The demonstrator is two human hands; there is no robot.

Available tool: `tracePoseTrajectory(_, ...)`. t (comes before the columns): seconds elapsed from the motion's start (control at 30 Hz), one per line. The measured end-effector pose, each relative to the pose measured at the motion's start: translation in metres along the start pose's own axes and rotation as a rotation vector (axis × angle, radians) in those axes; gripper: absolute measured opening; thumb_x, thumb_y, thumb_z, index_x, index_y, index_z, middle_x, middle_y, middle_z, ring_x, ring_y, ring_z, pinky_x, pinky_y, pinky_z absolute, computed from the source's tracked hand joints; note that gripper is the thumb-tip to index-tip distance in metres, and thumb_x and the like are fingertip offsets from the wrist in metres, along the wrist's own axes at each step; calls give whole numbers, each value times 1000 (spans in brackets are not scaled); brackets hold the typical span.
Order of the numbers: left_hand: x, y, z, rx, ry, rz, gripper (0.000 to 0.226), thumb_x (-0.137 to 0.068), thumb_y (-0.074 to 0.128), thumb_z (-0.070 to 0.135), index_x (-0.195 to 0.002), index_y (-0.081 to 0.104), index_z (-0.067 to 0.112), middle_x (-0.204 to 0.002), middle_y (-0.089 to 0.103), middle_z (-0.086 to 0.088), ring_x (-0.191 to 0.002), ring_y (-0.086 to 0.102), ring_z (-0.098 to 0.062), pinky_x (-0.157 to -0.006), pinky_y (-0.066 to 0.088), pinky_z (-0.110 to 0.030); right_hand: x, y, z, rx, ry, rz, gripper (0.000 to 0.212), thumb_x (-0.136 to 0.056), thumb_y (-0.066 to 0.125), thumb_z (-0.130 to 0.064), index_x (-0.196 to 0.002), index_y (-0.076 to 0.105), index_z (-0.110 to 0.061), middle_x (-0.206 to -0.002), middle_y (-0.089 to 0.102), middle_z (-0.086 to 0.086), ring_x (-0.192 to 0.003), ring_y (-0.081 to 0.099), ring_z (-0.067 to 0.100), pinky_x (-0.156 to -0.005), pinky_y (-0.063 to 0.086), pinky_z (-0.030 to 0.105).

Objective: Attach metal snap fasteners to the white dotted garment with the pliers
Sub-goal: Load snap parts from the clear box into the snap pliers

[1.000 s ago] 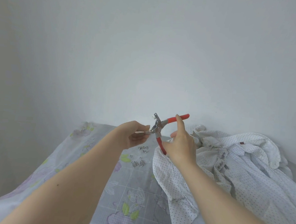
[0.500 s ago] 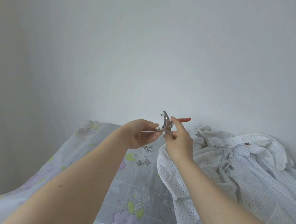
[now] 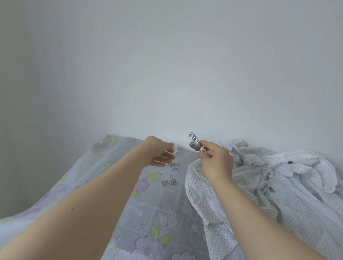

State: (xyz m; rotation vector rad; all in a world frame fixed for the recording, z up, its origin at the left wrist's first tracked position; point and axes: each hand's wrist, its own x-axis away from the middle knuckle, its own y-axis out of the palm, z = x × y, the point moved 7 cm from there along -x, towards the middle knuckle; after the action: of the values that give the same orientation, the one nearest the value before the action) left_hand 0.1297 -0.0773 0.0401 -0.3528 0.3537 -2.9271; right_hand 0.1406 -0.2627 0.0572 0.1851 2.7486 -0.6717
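My right hand [image 3: 215, 162] grips the snap pliers [image 3: 194, 143] with the metal jaws pointing up and left; the red handles are almost hidden behind my fingers. My left hand [image 3: 160, 154] is a short way to the left of the jaws, fingers loosely apart, blurred, with a small white piece [image 3: 176, 150] at its fingertips. Several loose metal snap fasteners [image 3: 170, 181] lie on the floral sheet below my left hand. The white dotted garment [image 3: 275, 194] lies crumpled on the right, under my right forearm.
A floral grey and lilac bedsheet [image 3: 147, 221] covers the surface, which drops off at the left edge. A plain white wall [image 3: 172, 67] rises right behind the surface.
My left hand has drawn away from the pliers' jaws to the left and down. My right hand has turned the pliers so the red handles are now hidden behind the fingers.
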Motion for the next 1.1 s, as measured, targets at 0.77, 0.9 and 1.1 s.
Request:
tracePoseTrajectory(0.77,-28,28,-27,-841,286,213,18,-90,57,15,-101,70,13,-102,73,-7,-95,66,-24,-76,53,-31,-3,-2,15,27,59,-44,32,-90,50,-3,-106,72,-20,-89,75,13,-64,48,23,-65,41,30)
tracePoseTrajectory(0.9,-33,29,-31,-856,249,175,14,-83,69,20,-96,72,15,-100,73,-5,-94,67,-22,-77,54,-31,-6,-2,19,24,56,-39,30,-89,51,-2,-102,72,-18,-88,74,17,-63,47,23,-67,47,36)
tracePoseTrajectory(1.1,-38,36,-30,-845,255,126,9,-82,69,17,-90,72,16,-98,73,-5,-91,67,-21,-77,55,-31,-8,-1,23,4,62,-52,31,-88,51,-1,-101,73,-20,-88,74,17,-59,43,21,-63,39,31)
